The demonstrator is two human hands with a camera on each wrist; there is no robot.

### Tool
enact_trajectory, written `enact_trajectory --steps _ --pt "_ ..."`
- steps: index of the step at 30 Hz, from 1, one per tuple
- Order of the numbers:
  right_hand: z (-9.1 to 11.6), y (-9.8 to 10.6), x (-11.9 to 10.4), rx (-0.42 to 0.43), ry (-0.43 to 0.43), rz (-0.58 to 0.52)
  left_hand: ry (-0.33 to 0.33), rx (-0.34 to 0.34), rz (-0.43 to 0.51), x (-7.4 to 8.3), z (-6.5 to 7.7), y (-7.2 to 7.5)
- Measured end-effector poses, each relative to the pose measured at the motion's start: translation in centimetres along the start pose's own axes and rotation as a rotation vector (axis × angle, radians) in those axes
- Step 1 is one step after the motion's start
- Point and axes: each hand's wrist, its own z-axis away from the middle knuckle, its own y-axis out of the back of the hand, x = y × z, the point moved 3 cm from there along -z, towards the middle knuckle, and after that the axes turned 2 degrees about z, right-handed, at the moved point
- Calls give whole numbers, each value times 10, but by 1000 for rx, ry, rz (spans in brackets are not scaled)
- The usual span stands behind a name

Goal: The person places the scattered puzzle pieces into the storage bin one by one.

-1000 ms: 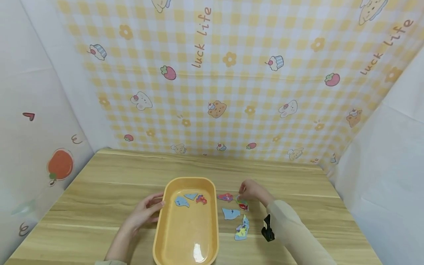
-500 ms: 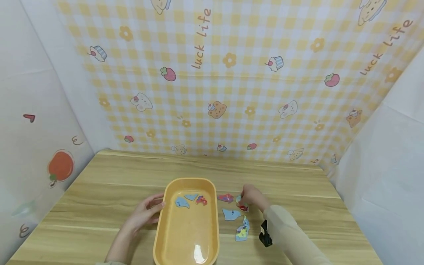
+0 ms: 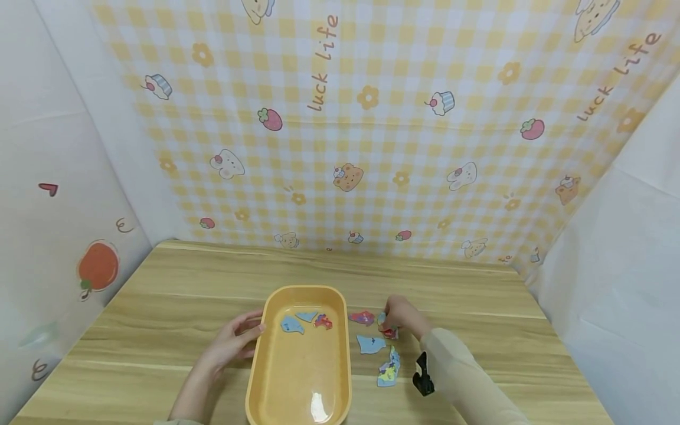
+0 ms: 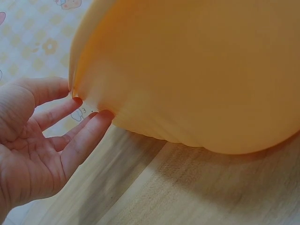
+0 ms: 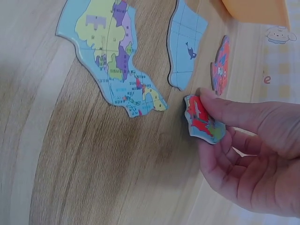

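Note:
My left hand (image 3: 234,337) holds the left rim of a yellow-orange plastic tray (image 3: 300,372), thumb at the rim and fingers against the outer wall in the left wrist view. To the right of the tray, my right hand (image 3: 406,315) pinches a small map puzzle piece (image 5: 201,119), red with green and blue, between thumb and fingers. The piece looks tilted off the table in the right wrist view. Near it lie a red-purple puzzle piece (image 3: 362,318), a pale blue puzzle piece (image 3: 370,344) and a blue-yellow puzzle piece (image 3: 389,370).
Inside the tray, toward its far end, lie two blue puzzle pieces (image 3: 291,324) and a red one (image 3: 323,321). A black clip-like object (image 3: 423,378) sits by the right sleeve. A checked cloth (image 3: 340,130) hangs behind the wooden table (image 3: 467,289).
My right hand has come down a little closer over the red-green puzzle piece and now pinches it. The black object shifted slightly left with the right forearm. The left hand and tray stay put.

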Motion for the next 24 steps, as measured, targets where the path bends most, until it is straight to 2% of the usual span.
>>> enact_trajectory --steps 12,17,19,24 --pt "-2 3 -1 -29 27 -5 1 16 6 1 -1 0" --pt "-10 5 4 -51 35 -10 0 18 2 2 0 1" --pt "-16 5 8 -66 82 -7 -2 16 0 2 0 1" --pt "-13 12 0 -80 111 -34 2 18 1 0 1 0"
